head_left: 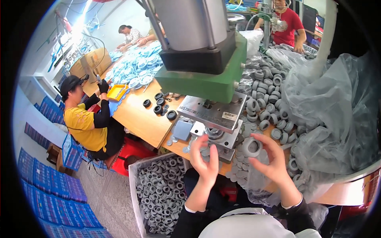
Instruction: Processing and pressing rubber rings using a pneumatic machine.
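My right hand (274,164) pinches a grey ring-shaped part (252,147) between thumb and fingers, just right of the press. My left hand (204,163) is raised in front of the die, its fingers apart and nothing visible in them. Above stands a press with a green head (198,81) and a metal upper die plate (212,113). On the lower die plate (229,141) sits a round part (214,133), partly hidden under the upper plate. Beside it are a white block with a dark hole (197,129) and a grey-blue square block (182,130).
Grey rings (274,85) and flat grey discs (238,172) heap up on the right, beside clear plastic sheeting (329,115). A lined bin of grey rings (135,186) stands at lower left. Black rings (158,102) lie on the table (139,123). Co-workers (85,127) sit and stand around.
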The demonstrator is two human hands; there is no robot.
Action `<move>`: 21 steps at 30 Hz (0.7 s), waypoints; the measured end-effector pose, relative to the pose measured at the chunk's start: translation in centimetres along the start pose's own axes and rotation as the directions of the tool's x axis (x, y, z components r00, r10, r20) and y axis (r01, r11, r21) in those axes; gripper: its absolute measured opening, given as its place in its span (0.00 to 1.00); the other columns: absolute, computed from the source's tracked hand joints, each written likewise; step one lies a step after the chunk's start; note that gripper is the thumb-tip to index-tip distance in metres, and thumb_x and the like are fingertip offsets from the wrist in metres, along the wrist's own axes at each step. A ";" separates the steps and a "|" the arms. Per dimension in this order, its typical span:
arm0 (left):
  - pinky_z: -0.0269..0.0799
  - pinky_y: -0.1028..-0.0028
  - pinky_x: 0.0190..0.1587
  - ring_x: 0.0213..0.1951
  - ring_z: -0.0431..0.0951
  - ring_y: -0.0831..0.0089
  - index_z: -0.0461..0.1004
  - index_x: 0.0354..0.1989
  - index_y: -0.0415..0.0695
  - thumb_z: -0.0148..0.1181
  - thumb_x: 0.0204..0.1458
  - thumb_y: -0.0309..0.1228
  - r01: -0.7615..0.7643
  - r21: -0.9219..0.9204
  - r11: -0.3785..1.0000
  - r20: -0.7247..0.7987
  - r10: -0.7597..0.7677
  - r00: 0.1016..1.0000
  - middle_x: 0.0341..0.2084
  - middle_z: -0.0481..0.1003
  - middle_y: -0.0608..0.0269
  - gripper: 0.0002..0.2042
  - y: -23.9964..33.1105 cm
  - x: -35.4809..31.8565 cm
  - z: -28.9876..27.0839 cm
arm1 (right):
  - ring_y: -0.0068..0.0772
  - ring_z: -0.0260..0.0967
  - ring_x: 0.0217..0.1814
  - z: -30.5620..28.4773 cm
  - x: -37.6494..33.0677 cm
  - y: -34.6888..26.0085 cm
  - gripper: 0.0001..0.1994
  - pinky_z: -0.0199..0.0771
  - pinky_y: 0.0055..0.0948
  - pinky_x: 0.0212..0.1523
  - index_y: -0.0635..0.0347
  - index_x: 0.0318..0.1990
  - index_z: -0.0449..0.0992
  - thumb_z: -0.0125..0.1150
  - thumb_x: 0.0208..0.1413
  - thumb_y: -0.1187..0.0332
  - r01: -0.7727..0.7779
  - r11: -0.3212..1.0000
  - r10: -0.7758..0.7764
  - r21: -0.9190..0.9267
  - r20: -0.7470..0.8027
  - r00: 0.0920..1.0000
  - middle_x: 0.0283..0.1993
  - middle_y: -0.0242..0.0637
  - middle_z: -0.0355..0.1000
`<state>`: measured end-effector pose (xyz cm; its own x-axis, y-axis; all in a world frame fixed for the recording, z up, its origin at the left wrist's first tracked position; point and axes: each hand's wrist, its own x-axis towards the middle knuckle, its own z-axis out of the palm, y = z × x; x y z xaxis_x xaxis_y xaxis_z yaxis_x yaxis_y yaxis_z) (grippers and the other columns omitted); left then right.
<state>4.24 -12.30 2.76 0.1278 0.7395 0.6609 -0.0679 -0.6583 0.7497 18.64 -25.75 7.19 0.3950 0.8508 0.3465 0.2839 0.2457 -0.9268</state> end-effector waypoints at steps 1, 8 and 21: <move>0.66 0.72 0.44 0.44 0.71 0.68 0.67 0.47 0.36 0.56 0.47 0.22 -0.032 -0.023 0.999 0.009 0.032 0.999 0.42 0.70 0.55 0.17 0.0 1.3 -0.2 | 0.31 0.58 0.60 0.4 0.1 0.5 0.27 0.63 0.30 0.55 0.61 0.53 0.68 0.65 0.40 0.75 0.005 0.994 -0.005 0.105 -0.002 1.000 0.58 0.39 0.60; 0.68 0.68 0.44 0.49 0.65 0.64 0.63 0.51 0.39 0.66 0.41 0.26 -0.052 0.162 0.985 0.020 0.049 0.999 0.51 0.59 0.53 0.26 0.3 2.9 -0.5 | 0.29 0.54 0.61 3.6 1.0 1.5 0.28 0.59 0.29 0.57 0.58 0.52 0.69 0.68 0.38 0.78 0.084 0.975 -0.070 0.203 -0.075 0.995 0.56 0.37 0.56; 0.70 0.69 0.31 0.27 0.76 0.61 0.73 0.30 0.38 0.68 0.35 0.30 0.076 0.111 0.991 0.132 -0.091 0.987 0.24 0.75 0.56 0.14 -2.3 6.3 2.6 | 0.28 0.67 0.53 4.5 1.7 2.0 0.27 0.65 0.27 0.54 0.67 0.48 0.64 0.68 0.38 0.77 0.031 0.996 -0.016 0.085 -0.172 0.985 0.48 0.41 0.69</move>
<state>7.82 -6.49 5.07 0.2629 0.7711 0.5799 0.0519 -0.6115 0.7896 16.00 -21.70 5.28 0.5344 0.7544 0.3811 0.2205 0.3108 -0.9245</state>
